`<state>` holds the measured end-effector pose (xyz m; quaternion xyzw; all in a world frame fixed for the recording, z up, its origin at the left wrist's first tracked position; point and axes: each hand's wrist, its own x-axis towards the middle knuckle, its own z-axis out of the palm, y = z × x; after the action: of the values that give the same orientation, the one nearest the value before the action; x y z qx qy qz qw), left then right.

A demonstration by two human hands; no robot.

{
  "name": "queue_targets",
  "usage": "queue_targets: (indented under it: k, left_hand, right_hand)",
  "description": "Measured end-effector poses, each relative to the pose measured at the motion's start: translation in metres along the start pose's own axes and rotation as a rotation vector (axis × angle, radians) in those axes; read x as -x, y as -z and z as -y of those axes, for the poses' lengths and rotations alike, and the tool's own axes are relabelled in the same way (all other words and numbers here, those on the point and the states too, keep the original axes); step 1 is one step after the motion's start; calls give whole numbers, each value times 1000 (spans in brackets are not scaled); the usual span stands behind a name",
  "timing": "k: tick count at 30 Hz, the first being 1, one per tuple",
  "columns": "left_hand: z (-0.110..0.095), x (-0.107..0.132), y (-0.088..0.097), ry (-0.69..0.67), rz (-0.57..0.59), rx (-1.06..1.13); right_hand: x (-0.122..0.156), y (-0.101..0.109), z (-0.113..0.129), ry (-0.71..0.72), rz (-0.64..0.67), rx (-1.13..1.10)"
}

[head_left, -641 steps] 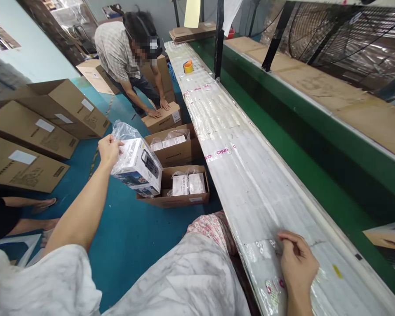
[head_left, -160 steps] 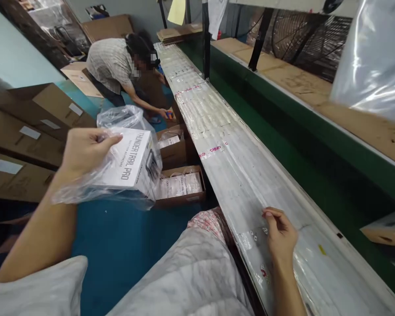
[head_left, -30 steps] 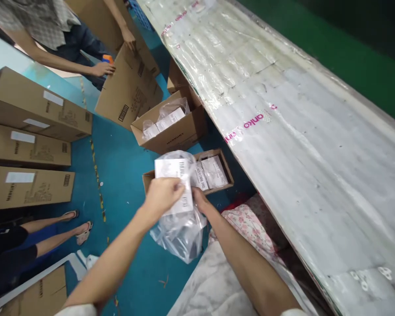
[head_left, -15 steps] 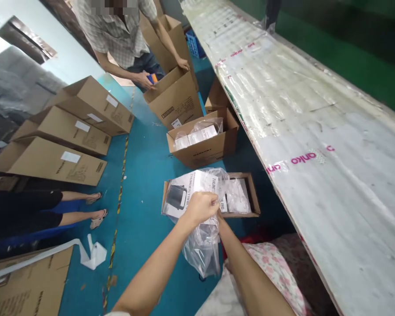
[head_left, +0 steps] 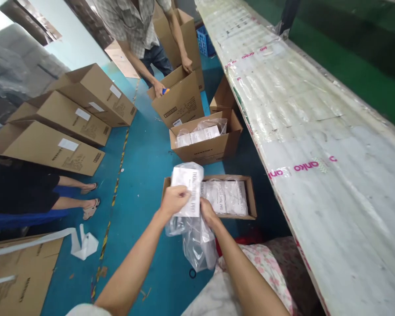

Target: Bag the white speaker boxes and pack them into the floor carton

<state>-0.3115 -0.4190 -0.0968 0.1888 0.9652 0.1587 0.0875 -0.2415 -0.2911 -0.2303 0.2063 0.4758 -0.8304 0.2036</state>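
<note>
Bagged box being held on end.
Left hand, right hand are both gripping it; carton lying just ahead.

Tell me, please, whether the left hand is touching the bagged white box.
Touching. The head view shows the left hand gripping the white box through its clear bag, with the fingers pressed against its face.

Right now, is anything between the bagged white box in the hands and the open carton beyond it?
Nothing visible does. Left hand and right hand hold the bagged box right over the near-left edge of the open carton. Two bagged boxes fill its middle and right; its left end is hidden.
</note>
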Motion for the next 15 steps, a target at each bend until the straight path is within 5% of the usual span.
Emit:
queue_targets:
  k: [3,6,10,15]
  left_hand:
    - [52,15,18,145,-94,-63]
    - [93,28,10,260,-93,-134]
    - [116,18,-42,335,46,-201]
    - [109,-18,-104,389,243,-209]
  right_hand:
    - [1,-17,-9,11,-21,90]
    - [12,-20,-24,-6,-58,156]
    - [43,0,-42,-53,-81,179]
    - [84,35,-37,-36,-82,192]
